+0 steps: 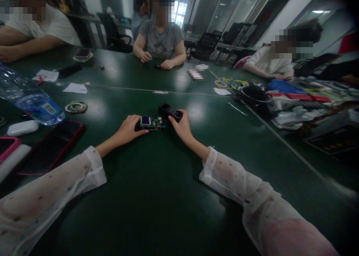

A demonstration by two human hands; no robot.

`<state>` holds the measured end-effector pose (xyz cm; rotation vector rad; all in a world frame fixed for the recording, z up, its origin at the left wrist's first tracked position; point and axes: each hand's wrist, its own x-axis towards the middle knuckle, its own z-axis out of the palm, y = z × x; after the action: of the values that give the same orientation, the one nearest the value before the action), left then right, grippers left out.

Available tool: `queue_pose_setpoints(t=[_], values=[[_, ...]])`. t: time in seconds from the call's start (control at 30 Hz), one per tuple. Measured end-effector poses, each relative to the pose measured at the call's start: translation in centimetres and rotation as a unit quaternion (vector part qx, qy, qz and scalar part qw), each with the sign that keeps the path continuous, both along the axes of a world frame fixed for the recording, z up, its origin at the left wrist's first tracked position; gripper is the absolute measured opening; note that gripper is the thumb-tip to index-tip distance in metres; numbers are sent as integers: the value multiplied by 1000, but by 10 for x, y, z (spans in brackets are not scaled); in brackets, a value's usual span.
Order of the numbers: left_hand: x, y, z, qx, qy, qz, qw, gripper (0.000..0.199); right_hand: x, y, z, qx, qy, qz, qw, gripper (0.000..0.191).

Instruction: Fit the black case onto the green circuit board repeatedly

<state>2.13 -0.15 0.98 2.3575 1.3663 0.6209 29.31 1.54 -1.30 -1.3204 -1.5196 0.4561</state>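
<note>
My left hand point(129, 130) grips the left end of a small green circuit board point(154, 124) that carries a little square screen point(146, 121). In my right hand point(181, 127) is a black plastic casing point(169, 111) with cut-out openings, tilted and held by its right end between thumb and fingers. The casing sits just above and to the right of the board, its near edge close to the board's right end; I cannot tell whether they touch. Both hands are low over the dark green table point(157, 196).
At left are a water bottle point(30, 95), a red-edged phone point(53, 147), a white earbud case point(22, 128) and a bracelet point(76, 107). To the right lie a wrench point(237, 109), coiled cables point(230, 83) and a cluttered heap. Several people sit around the table.
</note>
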Motion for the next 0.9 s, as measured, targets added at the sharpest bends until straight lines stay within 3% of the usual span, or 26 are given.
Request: queue_pose_setpoints(t=[0.3, 0.7, 0.9], values=[[0, -2, 2, -13, -9, 0, 1000, 58, -1, -5, 6, 60, -54, -48, 996, 67], [2, -3, 4, -6, 1, 2, 1000, 58, 0, -2, 1, 17, -108, -28, 994, 50], [1, 0, -1, 15, 6, 1, 1000, 56, -4, -7, 8, 73, -97, -8, 993, 46]])
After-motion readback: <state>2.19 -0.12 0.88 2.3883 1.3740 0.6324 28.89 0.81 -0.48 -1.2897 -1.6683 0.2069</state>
